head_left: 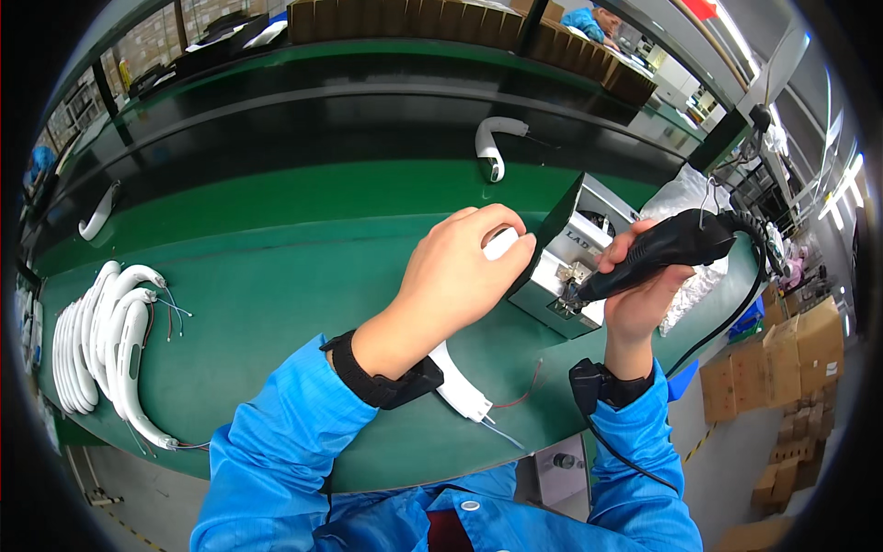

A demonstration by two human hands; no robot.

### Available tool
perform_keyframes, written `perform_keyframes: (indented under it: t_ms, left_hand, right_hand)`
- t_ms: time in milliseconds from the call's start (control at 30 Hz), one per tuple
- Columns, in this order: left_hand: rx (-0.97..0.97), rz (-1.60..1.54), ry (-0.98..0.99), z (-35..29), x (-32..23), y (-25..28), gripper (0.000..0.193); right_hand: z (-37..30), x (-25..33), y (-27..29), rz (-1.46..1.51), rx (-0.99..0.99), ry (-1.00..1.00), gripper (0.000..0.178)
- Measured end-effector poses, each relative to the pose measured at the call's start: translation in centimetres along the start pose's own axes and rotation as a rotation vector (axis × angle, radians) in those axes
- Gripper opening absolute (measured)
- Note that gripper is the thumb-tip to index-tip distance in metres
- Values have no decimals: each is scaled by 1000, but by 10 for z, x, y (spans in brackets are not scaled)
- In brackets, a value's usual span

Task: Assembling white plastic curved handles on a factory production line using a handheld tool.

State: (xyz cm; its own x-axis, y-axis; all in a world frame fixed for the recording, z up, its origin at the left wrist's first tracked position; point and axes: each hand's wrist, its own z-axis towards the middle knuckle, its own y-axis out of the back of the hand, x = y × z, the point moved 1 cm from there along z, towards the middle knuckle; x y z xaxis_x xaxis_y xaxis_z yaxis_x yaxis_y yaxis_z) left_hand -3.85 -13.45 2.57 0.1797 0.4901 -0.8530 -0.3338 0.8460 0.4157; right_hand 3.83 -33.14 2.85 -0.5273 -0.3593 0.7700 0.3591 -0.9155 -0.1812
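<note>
**Screwdriver at the fixture**

Our left hand curls its fingers down over a curved white plastic band, pressing it against the grey metal box-shaped fixture on the green bench. Our right hand wraps tight round a black corded electric screwdriver, tip in the fixture. More smooth white bands lie stacked at left.

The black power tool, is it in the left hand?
No, the right hand grips the black power tool at the metal fixture.
</note>
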Motion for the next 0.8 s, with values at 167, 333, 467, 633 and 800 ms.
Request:
perform_keyframes:
  t_ms: [167,333,467,633,800]
  left_hand:
    - [-111,-435,-182,-4,8,-9,23]
    - [-20,-647,-123,-2,22,-12,29]
    - [53,-684,-118,1,28,-13,34]
    - [29,-696,-134,-1,30,-12,35]
    - [46,-689,-137,-1,27,-11,34]
  right_hand:
    - [0,-5,-2,36,60,-60,80]
    - [-16,-2,-16,29,15,-232,82]
    - [-53,-1,-43,71,21,-291,95]
    - [-78,-3,-71,298,89,-286,99]
    - [-81,-8,-74,268,106,-325,98]
